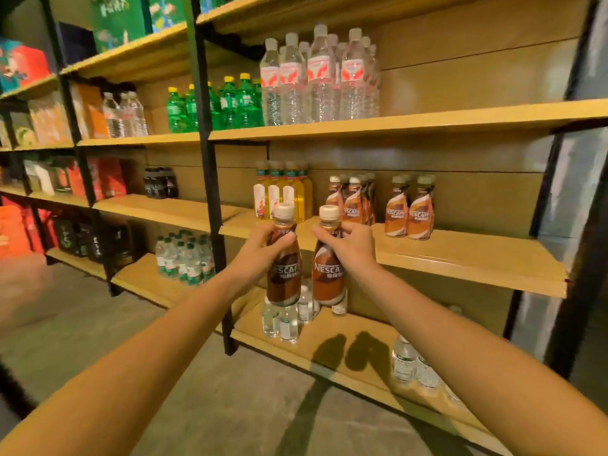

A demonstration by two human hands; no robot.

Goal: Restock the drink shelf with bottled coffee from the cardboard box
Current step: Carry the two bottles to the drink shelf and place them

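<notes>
Gripping bottles [283,274] [328,278]: left hand [263,251], right hand [349,246].

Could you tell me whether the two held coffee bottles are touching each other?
Apart. The head view shows a gap between the left bottle and the right bottle from caps to bases.

Warm, dim yellow light fell from above; the coffee bottles [284,274] cast twin shadows [330,352] on the lowest shelf board [371,324] near 5 o'clock. Wide-angle distortion bowed uprights [207,159] toward the edges; packages [19,65] at 9 o'clock were blurred.
</notes>
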